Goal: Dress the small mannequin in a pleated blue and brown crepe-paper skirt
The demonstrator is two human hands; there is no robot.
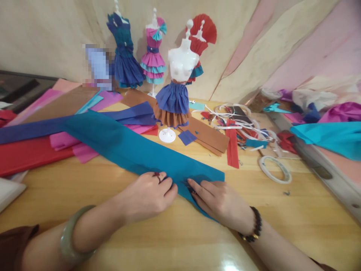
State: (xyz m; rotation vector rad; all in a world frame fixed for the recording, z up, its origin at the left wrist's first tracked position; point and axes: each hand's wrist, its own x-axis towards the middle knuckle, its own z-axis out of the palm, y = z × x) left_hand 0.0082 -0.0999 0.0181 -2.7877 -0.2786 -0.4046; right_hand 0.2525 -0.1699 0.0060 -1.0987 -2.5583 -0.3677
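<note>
A long teal strip of cloth point(158, 156) lies diagonally over the table, its near right end under both hands. My left hand point(152, 194) is closed at the strip's lower edge, fingers curled and pressed down on the cloth. Just to its right, my right hand point(216, 197) rests on the strip's end, closed around small dark scissors point(191, 187); most of them is hidden by the fingers, and the tips point toward my left hand. Beyond the strip stands a white mannequin point(183, 62) with a ruffled blue and brown skirt point(172, 99).
Three dressed mannequins stand behind, in blue-green point(124, 49), pink point(153, 52) and red point(201, 45). Coloured cloth strips pile up at left, including a red one point(34, 158). At right lie a tape roll point(275, 170), tangled white ribbon point(239, 122) and brown pieces point(210, 137).
</note>
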